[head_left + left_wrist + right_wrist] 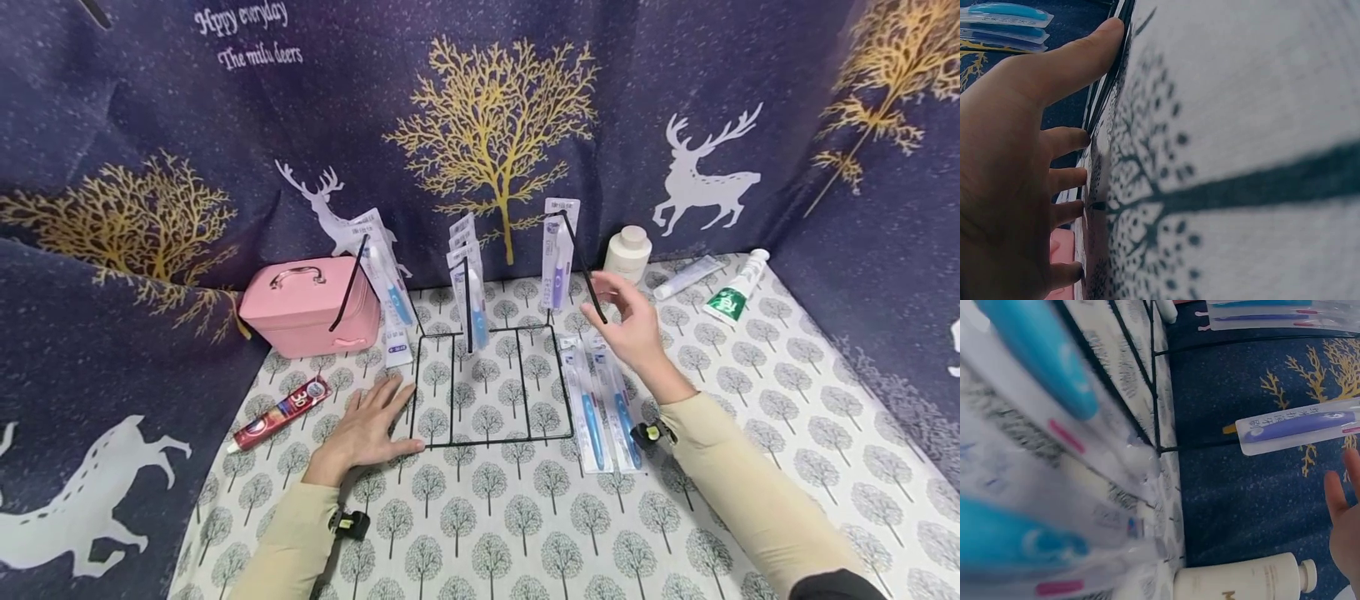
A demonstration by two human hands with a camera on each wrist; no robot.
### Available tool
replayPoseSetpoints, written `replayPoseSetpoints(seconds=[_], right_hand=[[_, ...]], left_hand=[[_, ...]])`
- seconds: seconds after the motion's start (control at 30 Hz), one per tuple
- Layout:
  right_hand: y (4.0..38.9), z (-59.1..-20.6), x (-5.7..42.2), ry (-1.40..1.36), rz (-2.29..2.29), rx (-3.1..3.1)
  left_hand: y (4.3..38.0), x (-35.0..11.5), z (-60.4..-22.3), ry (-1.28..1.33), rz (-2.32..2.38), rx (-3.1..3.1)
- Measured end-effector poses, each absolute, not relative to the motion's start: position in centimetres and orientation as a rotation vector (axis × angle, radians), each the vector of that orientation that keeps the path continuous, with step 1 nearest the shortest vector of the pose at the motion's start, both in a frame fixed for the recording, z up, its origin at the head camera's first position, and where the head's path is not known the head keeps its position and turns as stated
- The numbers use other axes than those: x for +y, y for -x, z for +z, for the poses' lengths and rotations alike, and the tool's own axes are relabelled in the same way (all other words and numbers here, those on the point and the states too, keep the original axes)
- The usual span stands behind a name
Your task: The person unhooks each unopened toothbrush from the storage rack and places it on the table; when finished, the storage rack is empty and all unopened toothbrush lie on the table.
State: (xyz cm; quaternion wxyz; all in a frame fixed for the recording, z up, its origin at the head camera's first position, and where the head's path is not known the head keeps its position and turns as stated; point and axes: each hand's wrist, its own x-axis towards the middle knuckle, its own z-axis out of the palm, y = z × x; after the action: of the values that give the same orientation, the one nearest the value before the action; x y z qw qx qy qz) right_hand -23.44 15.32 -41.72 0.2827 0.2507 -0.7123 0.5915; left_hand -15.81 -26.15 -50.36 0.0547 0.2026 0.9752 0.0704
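A black wire display rack (491, 442) stands on the tablecloth with three hooks above its base. My left hand (367, 425) rests on the cloth at the rack's left front corner, fingers spread and thumb by the front wire. My right hand (633, 325) is raised beside the tip of the right hook (585, 271), fingers loosely bent. A packaged purple toothbrush (557, 258) hangs from that hook, apart from the fingers in the right wrist view. Blue toothbrush packs (468, 287) hang on the middle hook, and more packs (386, 275) on the left one.
Two packaged blue toothbrushes (603, 408) lie right of the rack. Behind my right hand are a white bottle (628, 254), a pale tube (686, 277) and a green-and-white tube (738, 287). A pink case (311, 308) and a red toothpaste tube (281, 412) are at left.
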Motion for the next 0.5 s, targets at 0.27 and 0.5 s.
replayPoseSetpoints(seconds=[0.27,0.5], right_hand=[[25.7,-41.7,14.4,-0.773,1.687,-1.785],[27.4,-42.1,13.4,-0.73,1.795,-1.73]], left_hand=[[16.0,-26.2,-50.5,-0.62,0.199,2.971],[15.7,-26.2,-50.3,-0.607,0.233,2.967]])
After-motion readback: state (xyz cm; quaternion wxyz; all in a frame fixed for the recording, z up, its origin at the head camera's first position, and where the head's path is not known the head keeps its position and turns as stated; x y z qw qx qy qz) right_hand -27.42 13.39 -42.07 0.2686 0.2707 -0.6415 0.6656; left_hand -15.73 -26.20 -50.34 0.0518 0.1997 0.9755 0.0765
